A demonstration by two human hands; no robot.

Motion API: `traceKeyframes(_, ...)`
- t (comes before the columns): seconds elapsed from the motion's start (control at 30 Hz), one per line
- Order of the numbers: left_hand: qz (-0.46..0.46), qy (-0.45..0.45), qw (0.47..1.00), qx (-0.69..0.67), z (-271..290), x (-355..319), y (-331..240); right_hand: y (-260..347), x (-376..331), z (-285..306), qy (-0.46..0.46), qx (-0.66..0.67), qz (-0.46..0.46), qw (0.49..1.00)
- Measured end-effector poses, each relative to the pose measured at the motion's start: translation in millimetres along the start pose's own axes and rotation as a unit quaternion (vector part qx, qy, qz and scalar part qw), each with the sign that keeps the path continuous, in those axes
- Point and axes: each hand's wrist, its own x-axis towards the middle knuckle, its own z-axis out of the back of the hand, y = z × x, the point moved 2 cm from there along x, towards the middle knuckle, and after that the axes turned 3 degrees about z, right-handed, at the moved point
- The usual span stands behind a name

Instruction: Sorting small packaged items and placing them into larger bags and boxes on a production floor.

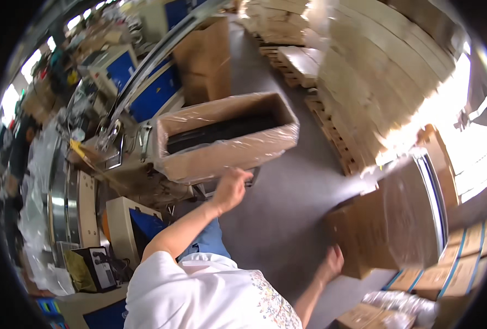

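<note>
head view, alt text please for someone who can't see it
A person's left hand is by the near side of an open, plastic-covered cardboard box holding something dark; the right hand is lower right, near another carton. Beyond, a tall stack stands on a wooden pallet.

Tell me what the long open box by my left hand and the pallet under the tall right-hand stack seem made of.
The open box looks like matte brown cardboard under glossy clear film, likely plastic, judging by its creases and glints. The pallet seems raw wood: pale, slatted, without shine.
</note>
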Motion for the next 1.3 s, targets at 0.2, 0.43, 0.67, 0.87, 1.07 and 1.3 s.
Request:
traceKeyframes(0.2, 0.234, 0.057, 0.953, 0.185, 60, 59, 258, 203, 26, -421, 0.389, -0.057, 0.222, 0.892)
traceKeyframes(0.43, 0.226, 0.390, 0.884, 0.128, -37, 79, 304, 103, 56, -655, 0.450, -0.366, 0.375, 0.723)
traceKeyframes(0.67, 0.223, 0.419, 0.865, 0.160, -49, 71, 309, 96, -16, -680, 0.435, -0.414, 0.365, 0.712)
traceKeyframes(0.87, 0.248, 0.373, 0.879, 0.165, -57, 53, 319, 89, -24, -678, 0.464, -0.410, 0.301, 0.725)
traceKeyframes(1.07, 0.246, 0.389, 0.867, 0.191, -59, 51, 315, 109, -54, -685, 0.437, -0.526, 0.248, 0.686)
traceKeyframes(1.3, 0.257, 0.382, 0.868, 0.184, -48, 61, 311, 101, -51, -683, 0.481, -0.477, 0.383, 0.628)
